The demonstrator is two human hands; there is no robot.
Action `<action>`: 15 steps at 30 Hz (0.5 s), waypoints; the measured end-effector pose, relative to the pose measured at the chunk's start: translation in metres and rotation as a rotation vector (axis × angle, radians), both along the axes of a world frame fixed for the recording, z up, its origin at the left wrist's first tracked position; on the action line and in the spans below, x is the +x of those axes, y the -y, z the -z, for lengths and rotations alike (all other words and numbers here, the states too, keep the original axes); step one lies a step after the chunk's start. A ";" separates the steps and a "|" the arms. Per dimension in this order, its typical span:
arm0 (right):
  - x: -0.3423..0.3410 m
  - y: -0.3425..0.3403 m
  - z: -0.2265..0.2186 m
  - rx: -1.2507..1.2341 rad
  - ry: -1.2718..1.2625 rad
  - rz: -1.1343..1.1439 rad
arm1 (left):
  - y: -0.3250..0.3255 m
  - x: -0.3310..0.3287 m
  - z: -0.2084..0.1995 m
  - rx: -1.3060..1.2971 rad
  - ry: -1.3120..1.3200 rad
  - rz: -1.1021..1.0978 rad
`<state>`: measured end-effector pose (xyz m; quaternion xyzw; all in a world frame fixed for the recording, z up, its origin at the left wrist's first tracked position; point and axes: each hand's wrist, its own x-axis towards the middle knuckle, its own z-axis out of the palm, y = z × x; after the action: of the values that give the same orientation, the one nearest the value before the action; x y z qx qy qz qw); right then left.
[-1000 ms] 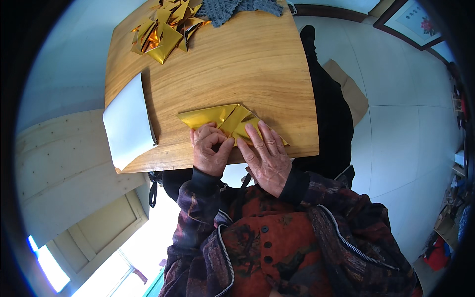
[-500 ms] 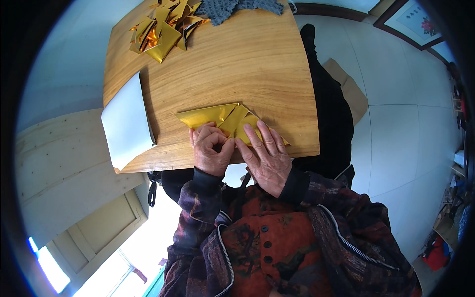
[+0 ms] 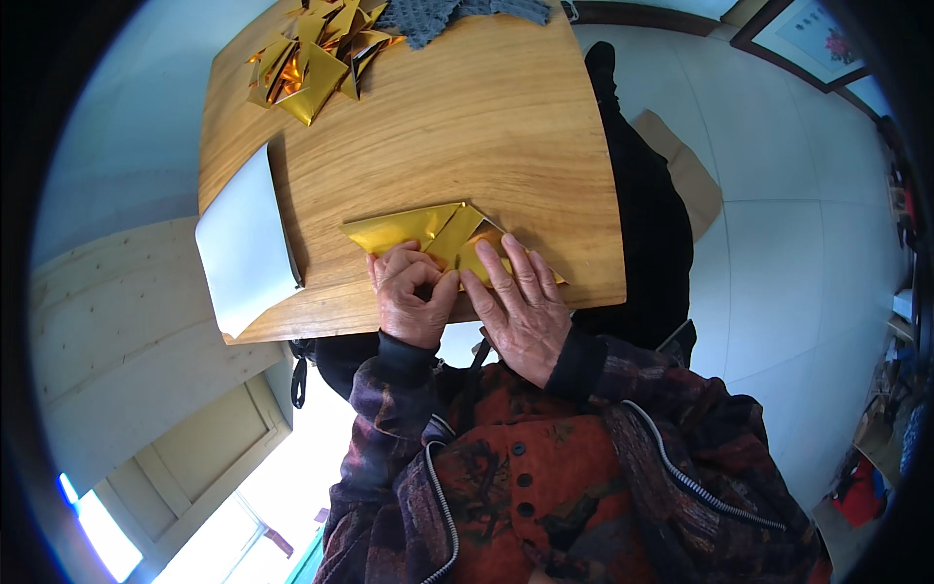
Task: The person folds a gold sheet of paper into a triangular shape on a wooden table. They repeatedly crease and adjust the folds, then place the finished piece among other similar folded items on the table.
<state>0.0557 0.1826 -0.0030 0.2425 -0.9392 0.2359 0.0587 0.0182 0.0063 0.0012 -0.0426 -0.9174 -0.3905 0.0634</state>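
Observation:
A folded sheet of gold foil paper [image 3: 394, 231] lies near the front edge of the wooden table [image 3: 467, 117], its long side toward me. My left hand [image 3: 415, 297] has its fingers curled, thumb and forefinger pinching the near edge of the paper. The exact grip is partly hidden under the fingers. My right hand [image 3: 522, 316] lies flat on the right part of the same paper, fingers stretched and a little apart. Between the hands the folded layers meet in a slanting band, with a shiny orange-brown patch beside it.
A pile of folded gold foil pieces [image 3: 313, 83] sits at the table's far left. Next to it lies dark grey textured cloth [image 3: 423, 21]. A stack of white paper [image 3: 248, 248] rests along the left edge. Brown cardboard [image 3: 686, 185] is on the floor at right.
Both hands stay nearly in place on the gold foil paper. A shiny orange-brown patch now shows by the right fingertips. The whole view has shifted slightly.

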 end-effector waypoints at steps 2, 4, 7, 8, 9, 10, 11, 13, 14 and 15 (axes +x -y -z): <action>0.000 0.000 0.001 -0.010 -0.021 0.006 | 0.000 0.000 0.001 0.001 -0.009 0.001; 0.000 0.001 0.002 -0.031 -0.027 0.014 | -0.001 0.000 0.001 0.004 -0.016 -0.006; 0.001 0.002 0.003 -0.017 -0.035 0.000 | 0.000 0.000 0.001 0.010 -0.001 -0.003; 0.000 0.003 0.004 -0.014 -0.048 0.010 | 0.000 0.000 0.001 0.012 0.002 -0.001; 0.000 0.003 0.005 -0.014 -0.048 0.012 | 0.001 0.000 0.001 0.006 -0.001 0.005; 0.000 0.003 0.005 -0.014 -0.049 0.014 | 0.001 -0.001 0.001 0.006 0.000 0.009; 0.000 0.004 0.005 -0.016 -0.049 0.014 | 0.001 -0.001 0.002 0.010 0.008 0.008; 0.000 0.004 0.006 -0.007 -0.053 0.016 | 0.001 -0.001 0.002 0.002 -0.005 0.014; 0.000 0.004 0.007 -0.004 -0.055 0.016 | 0.001 -0.001 0.003 0.004 -0.005 0.013; 0.000 0.004 0.007 -0.005 -0.062 0.019 | 0.001 -0.001 0.003 -0.002 -0.011 0.013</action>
<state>0.0557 0.1788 -0.0100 0.2405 -0.9386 0.2301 0.0908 0.0176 0.0054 -0.0017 -0.0507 -0.9171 -0.3898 0.0659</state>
